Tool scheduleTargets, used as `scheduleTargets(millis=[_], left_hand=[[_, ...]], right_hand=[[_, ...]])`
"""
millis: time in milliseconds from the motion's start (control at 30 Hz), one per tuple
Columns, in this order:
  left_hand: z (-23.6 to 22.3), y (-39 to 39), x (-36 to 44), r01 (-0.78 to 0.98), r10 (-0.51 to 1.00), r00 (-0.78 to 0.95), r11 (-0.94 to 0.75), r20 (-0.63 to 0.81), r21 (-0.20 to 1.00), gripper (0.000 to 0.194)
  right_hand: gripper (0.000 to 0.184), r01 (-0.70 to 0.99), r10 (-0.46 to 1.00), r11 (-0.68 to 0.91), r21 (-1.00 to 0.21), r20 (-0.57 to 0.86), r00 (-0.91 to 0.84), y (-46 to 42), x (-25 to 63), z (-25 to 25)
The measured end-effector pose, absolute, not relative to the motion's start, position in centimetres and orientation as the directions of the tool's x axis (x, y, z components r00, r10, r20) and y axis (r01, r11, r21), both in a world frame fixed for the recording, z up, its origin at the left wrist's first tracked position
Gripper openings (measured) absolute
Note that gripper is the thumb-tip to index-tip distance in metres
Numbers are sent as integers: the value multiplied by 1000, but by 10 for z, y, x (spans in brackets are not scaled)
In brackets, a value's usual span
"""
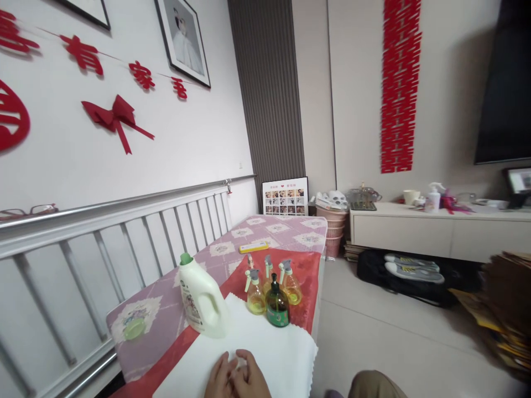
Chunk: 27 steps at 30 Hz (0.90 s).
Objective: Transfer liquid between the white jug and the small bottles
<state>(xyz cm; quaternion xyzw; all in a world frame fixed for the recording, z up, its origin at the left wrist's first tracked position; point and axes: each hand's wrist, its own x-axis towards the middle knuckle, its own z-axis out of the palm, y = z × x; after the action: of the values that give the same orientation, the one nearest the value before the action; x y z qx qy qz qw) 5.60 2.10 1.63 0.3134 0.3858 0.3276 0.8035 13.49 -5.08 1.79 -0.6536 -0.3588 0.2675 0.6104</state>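
At the bottom edge, my left hand [219, 377] and my right hand [249, 378] meet over a white cloth [277, 354], fingertips touching. Their fingers are loosely bent with gaps between them, and nothing shows in either hand. A large pale detergent jug [203, 298] with a green neck stands upright ahead and to the left. Directly ahead is a dark green pump bottle [277, 303]. Behind and beside it are clear spray bottles with yellowish liquid, one at left [256, 294] and one at right [292, 286]; others are partly hidden. A pale green cap [135, 329] lies at left.
A red cloth [306, 276] runs under the white one on the purple patterned table cover [199, 257]. A yellow flat box [254, 247] lies farther back. White railing [136, 243] borders the left. Shoes [415, 271] and stacked cardboard [506, 304] are at right.
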Motion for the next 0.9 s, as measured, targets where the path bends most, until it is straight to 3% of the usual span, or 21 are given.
scheduleTargets(millis=[100, 200, 267, 333, 400, 500, 600, 733, 900], left_hand=[[34, 27, 58, -177, 778, 484, 534, -399, 826, 82], [70, 21, 62, -106, 840, 471, 355, -268, 929, 86], [104, 9, 66, 106, 888, 459, -59, 4, 993, 83], [140, -5, 69, 251, 851, 477, -371, 219, 894, 77], [171, -16, 73, 353, 786, 520, -555, 335, 753, 69], [203, -22, 79, 597, 741, 508, -671, 439, 441, 64], [224, -20, 85, 680, 666, 520, -702, 535, 213, 58], [246, -20, 92, 669, 577, 529, -735, 622, 113, 57], [249, -27, 100, 672, 628, 553, -725, 547, 153, 60]], right_hand=[[54, 164, 766, -29, -986, 84, 638, -60, 153, 32], [67, 235, 741, -32, -972, 135, 658, -70, 176, 60], [69, 390, 737, -77, -917, 211, 642, -77, 189, 88], [69, 613, 735, -168, -772, 316, 600, -84, 198, 122], [69, 757, 725, -286, -587, 384, 572, -90, 203, 156], [70, 850, 719, -402, -341, 457, 524, -95, 203, 198], [66, 880, 700, -410, -239, 536, 472, -98, 201, 225], [66, 900, 664, -386, -204, 615, 425, -97, 200, 239], [69, 923, 651, -327, -202, 660, 375, -89, 202, 231]])
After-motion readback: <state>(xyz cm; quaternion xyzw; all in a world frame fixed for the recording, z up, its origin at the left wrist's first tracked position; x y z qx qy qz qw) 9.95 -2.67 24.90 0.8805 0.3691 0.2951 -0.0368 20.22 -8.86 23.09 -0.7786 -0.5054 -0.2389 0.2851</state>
